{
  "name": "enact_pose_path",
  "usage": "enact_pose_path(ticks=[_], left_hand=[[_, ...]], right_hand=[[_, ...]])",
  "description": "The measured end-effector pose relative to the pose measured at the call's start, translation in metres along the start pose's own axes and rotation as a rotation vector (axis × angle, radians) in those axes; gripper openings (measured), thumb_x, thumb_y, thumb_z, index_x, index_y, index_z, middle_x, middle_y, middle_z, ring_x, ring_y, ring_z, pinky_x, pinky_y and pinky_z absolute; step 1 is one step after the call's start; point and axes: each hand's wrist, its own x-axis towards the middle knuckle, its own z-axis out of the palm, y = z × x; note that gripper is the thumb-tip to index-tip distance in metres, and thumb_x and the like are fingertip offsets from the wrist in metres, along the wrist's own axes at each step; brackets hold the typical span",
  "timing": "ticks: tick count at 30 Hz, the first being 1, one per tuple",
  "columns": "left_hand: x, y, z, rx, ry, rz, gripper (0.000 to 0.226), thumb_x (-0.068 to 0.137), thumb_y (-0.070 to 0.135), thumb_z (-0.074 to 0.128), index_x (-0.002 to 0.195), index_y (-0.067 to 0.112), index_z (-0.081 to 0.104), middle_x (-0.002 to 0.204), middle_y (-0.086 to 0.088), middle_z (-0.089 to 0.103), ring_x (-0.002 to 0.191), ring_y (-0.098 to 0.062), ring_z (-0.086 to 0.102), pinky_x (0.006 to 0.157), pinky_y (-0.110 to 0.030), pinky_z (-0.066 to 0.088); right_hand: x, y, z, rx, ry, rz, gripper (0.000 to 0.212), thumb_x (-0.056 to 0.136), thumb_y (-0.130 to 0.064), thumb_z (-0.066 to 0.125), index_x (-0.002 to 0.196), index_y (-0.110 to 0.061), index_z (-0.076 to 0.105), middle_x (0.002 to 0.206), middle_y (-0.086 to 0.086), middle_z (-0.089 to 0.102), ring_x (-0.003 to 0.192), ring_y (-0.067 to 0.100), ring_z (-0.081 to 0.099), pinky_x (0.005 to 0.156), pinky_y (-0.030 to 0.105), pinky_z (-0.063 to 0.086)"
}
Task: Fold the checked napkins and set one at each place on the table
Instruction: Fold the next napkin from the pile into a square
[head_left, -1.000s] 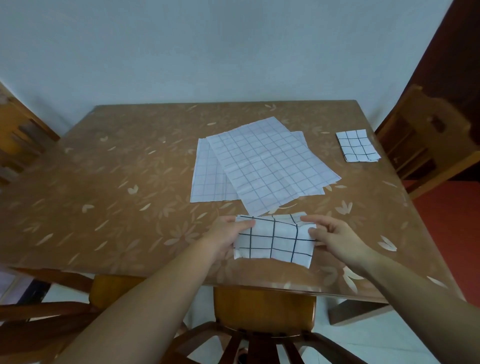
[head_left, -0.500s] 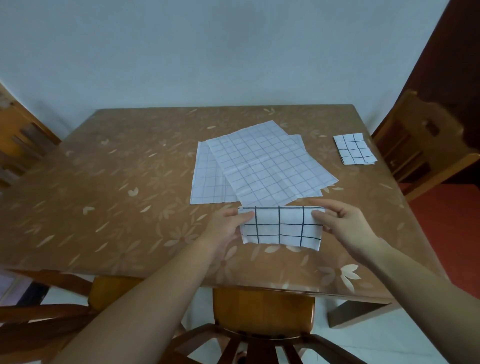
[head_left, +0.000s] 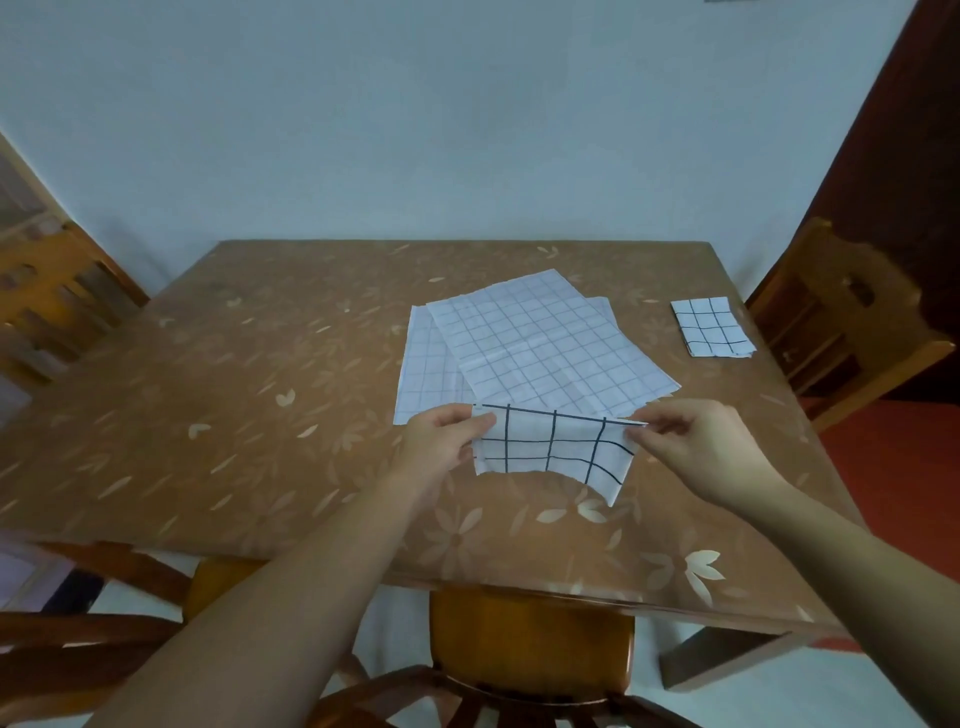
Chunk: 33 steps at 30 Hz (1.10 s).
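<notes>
A folded white napkin with dark checks (head_left: 553, 449) hangs above the near middle of the brown table (head_left: 234, 395). My left hand (head_left: 441, 441) pinches its left edge and my right hand (head_left: 696, 441) pinches its upper right corner. Its lower edge sags free. Just behind it lie two unfolded checked napkins (head_left: 540, 343), one overlapping the other. Another folded napkin (head_left: 711, 327) rests flat near the table's right edge.
A wooden chair (head_left: 852, 322) stands at the right side of the table, another chair (head_left: 47, 296) at the left, and a third chair (head_left: 530, 644) is tucked under the near edge. A pale wall rises behind the table.
Both hands have lifted the folded napkin off the table and moved it away from me, toward the unfolded napkins. The other napkins have not moved.
</notes>
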Motion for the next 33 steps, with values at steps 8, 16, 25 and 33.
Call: enact_pose_path(ticks=[8,16,25,33], left_hand=[[-0.027,0.009,0.015,0.614,0.006,0.276,0.041,0.072,0.046,0.081,0.109,0.039,0.064,0.113,0.022,0.055,0.102,0.003,0.054,0.081,-0.017,0.044],[-0.037,0.01,0.05,0.795,-0.176,0.414,0.042,0.084,0.057,0.064,0.069,0.018,0.06,0.051,0.006,0.042,0.048,-0.009,0.036,0.05,-0.027,0.032],[-0.039,0.014,0.041,0.693,-0.193,0.404,0.041,0.085,0.047,0.07,0.052,0.029,0.051,0.047,0.01,0.034,0.049,-0.011,0.034,0.053,-0.03,0.031],[-0.039,0.011,0.023,0.672,-0.152,0.305,0.033,0.084,0.049,0.068,0.063,0.025,0.064,0.041,0.012,0.036,0.041,-0.006,0.033,0.048,-0.017,0.027]], right_hand=[[0.0,-0.024,0.007,-0.093,-0.137,-0.183,0.007,0.087,-0.025,0.067,0.086,-0.026,0.074,0.088,-0.011,0.057,0.082,0.002,0.055,0.073,0.024,0.044],[-0.008,-0.046,0.014,0.13,-0.205,-0.148,0.017,0.089,-0.02,0.065,0.074,-0.023,0.071,0.075,-0.005,0.071,0.075,0.006,0.062,0.07,0.021,0.046],[-0.004,-0.029,0.017,0.362,-0.088,-0.006,0.014,0.09,-0.024,0.066,0.078,-0.022,0.073,0.076,0.01,0.069,0.069,0.021,0.06,0.073,0.032,0.048],[-0.009,-0.019,0.007,0.377,-0.214,0.105,0.042,0.092,-0.031,0.064,0.055,-0.016,0.052,0.05,-0.001,0.041,0.045,0.01,0.04,0.051,0.023,0.035]])
